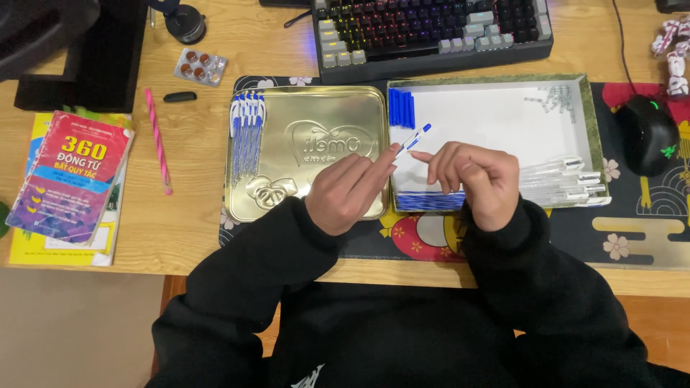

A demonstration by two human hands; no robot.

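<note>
Pen part: a small blue and white pen piece, pinched at its lower end by left hand fingertips.
Right hand: fingers curled, just beside the pinch; whether it holds something, I cannot tell.
Under the grip: edge between gold tin lid and white box.

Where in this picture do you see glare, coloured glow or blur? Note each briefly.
Head view: soft glare on the gold tin lid; coloured backlight glows from the keyboard onto the desk; the blue-and-white pen piece at the left hand and right hand looks slightly blurred; edges bend a little.
</note>
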